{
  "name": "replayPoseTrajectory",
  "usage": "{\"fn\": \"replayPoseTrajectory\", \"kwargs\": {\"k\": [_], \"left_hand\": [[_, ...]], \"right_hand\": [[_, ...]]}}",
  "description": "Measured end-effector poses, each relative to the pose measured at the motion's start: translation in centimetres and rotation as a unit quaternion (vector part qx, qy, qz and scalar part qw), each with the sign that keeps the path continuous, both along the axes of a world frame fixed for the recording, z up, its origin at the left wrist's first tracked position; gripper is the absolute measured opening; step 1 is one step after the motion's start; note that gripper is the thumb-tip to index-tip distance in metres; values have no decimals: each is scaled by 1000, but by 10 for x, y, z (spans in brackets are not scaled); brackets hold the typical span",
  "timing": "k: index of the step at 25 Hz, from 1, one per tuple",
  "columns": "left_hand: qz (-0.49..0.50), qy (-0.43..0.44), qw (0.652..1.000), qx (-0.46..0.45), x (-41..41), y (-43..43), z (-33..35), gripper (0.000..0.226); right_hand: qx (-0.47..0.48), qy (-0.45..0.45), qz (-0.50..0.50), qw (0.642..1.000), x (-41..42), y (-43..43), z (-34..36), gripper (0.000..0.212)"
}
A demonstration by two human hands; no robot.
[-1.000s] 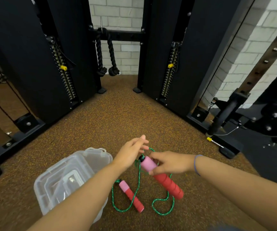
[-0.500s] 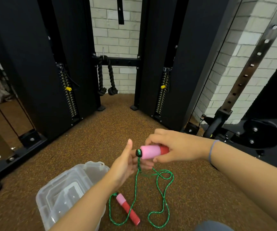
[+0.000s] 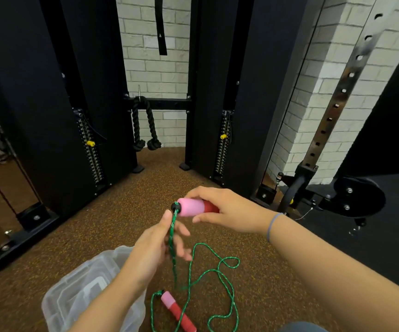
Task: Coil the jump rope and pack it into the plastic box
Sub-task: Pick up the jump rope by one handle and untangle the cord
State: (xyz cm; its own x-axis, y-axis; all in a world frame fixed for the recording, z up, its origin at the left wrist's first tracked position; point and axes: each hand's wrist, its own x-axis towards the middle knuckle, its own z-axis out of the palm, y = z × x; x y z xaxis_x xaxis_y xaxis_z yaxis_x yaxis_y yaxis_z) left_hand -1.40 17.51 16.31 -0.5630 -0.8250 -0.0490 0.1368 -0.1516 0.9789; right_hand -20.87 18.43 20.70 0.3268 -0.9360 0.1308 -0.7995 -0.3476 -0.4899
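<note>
The green rope (image 3: 171, 232) looks light and limp, bound to flop and tangle, so we judge the firm handles the best hold. Our right hand (image 3: 227, 212) clamps one handle (image 3: 191, 207). The rope drops to our left hand (image 3: 152, 250) at seven o'clock, grip unclear in the blur. Other handle (image 3: 179, 312) lies on the floor (image 3: 145, 200) at six, box (image 3: 73, 288) at eight.

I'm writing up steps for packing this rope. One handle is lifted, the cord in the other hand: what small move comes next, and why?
Probably wrap a first loop: the left hand carries the green cord it holds round the raised handle in the right hand. The cord trails loose on the floor to the second handle by the plastic box; nothing is coiled.
</note>
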Motion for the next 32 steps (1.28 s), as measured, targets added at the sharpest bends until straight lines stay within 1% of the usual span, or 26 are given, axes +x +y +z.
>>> {"fn": "replayPoseTrajectory", "kwargs": {"k": [5,8,11,17,21,23,25,27,29,30,31,32], "left_hand": [[32,109,992,55,3,-2,13,40],[39,165,981,92,5,-7,14,39],[41,224,963,140,10,-13,17,42],[50,249,953,163,16,-26,15,39],[32,259,954,149,16,-31,12,44],[23,245,960,131,15,-33,11,45],[14,227,967,117,13,-33,10,45],[4,235,964,122,12,-34,8,44],[-16,252,957,143,14,-37,8,43],[-50,262,952,152,16,-39,8,42],[-106,272,944,156,19,-41,8,40],[-168,268,937,148,21,-41,9,40]], "right_hand": [[-21,-89,-50,995,12,4,-21,44],[-18,-146,-67,987,27,9,-37,45],[5,-187,-73,980,39,15,-51,42],[31,-208,-86,974,51,20,-73,33],[53,-240,-110,963,58,22,-93,24],[72,-277,-121,950,61,25,-102,23],[111,-340,-117,927,68,28,-111,24],[143,-388,-109,904,76,31,-115,18],[148,-427,-96,887,80,30,-116,21],[146,-450,-89,876,81,29,-115,26],[141,-476,-86,864,81,28,-112,28],[135,-507,-84,847,79,26,-111,25]]}}
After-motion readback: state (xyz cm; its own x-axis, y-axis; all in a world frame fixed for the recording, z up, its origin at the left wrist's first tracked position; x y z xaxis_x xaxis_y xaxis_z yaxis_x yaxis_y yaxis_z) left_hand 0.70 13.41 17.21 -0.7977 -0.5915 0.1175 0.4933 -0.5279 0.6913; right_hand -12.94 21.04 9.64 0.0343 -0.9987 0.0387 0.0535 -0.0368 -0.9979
